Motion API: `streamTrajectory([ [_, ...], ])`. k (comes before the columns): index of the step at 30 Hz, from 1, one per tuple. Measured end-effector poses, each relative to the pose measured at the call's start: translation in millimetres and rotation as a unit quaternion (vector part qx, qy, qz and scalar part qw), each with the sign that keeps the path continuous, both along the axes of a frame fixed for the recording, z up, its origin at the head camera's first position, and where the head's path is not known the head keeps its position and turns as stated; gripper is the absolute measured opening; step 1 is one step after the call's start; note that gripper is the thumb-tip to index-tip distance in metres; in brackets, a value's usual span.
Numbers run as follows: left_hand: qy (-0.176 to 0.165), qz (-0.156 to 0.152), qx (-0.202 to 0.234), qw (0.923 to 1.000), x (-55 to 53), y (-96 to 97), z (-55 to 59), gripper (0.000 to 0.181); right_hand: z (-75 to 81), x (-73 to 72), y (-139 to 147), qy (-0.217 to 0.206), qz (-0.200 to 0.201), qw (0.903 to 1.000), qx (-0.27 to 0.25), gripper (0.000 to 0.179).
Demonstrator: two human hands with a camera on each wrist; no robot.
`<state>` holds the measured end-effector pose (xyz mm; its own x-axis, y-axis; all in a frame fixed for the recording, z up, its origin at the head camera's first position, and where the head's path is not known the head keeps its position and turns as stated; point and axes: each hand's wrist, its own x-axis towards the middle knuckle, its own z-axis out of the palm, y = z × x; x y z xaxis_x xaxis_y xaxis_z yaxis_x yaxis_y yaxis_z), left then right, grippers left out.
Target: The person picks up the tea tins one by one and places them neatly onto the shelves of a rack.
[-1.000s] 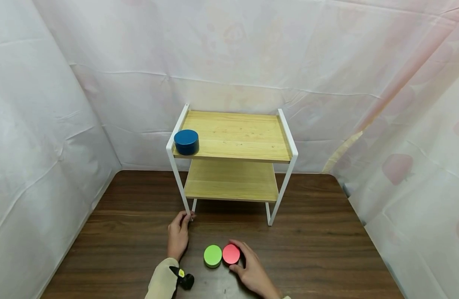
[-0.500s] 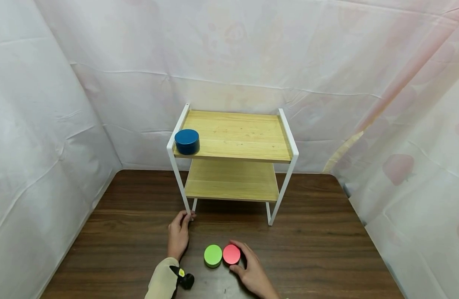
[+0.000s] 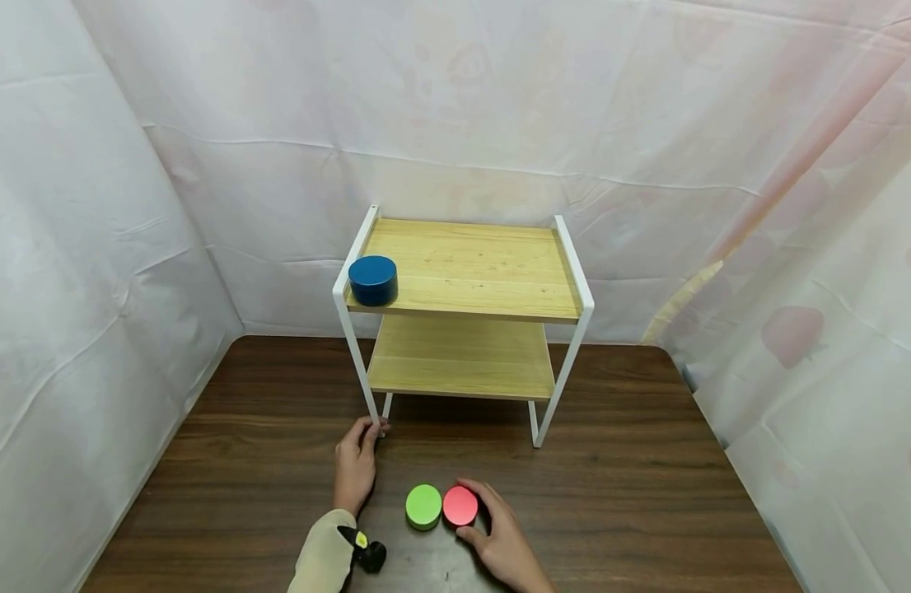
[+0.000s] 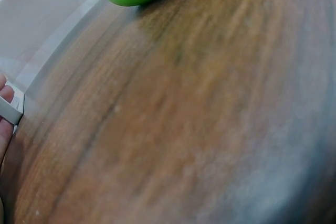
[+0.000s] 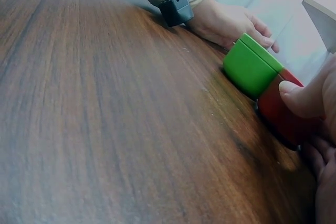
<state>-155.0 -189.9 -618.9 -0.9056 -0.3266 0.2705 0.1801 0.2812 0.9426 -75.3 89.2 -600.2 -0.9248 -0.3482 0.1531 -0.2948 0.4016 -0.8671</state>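
My left hand (image 3: 355, 465) pinches the foot of the white front-left leg (image 3: 367, 403) of a two-tier shelf. At the left edge of the left wrist view, its fingers (image 4: 6, 94) show around the white bar. My right hand (image 3: 503, 539) holds a round red tin (image 3: 460, 505) on the table, thumb on the near side and fingers around the far side. In the right wrist view the thumb (image 5: 302, 98) presses the tin's wall. A round green tin (image 3: 423, 506) stands directly left of the red one, side against side.
A round blue tin (image 3: 373, 281) sits at the front-left corner of the shelf's upper wooden board (image 3: 474, 263). Below is the lower board (image 3: 461, 358). The shelf stands on a dark wooden table (image 3: 633, 486), with pale curtains (image 3: 455, 99) behind and at both sides.
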Motion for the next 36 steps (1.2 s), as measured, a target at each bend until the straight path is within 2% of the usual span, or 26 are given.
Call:
streamTrajectory([
  [13,-0.005,-0.002,0.009,1.0,1.2,-0.3,1.5,0.02,-2.6,1.0,0.9,-0.002,0.004,0.9998,-0.02,0.066],
  [22,-0.007,0.0,0.004,1.0,1.3,1.0,1.9,0.021,-2.7,1.4,3.3,-0.005,0.005,0.9998,-0.016,0.067],
  [29,0.003,0.0,0.0,1.0,1.2,0.8,2.1,0.021,-1.9,1.5,3.0,-0.005,0.002,0.9998,-0.021,0.068],
  [36,-0.008,-0.002,0.005,1.0,0.6,1.0,1.0,0.022,-1.9,2.7,4.2,-0.002,0.004,0.9997,-0.024,0.068],
])
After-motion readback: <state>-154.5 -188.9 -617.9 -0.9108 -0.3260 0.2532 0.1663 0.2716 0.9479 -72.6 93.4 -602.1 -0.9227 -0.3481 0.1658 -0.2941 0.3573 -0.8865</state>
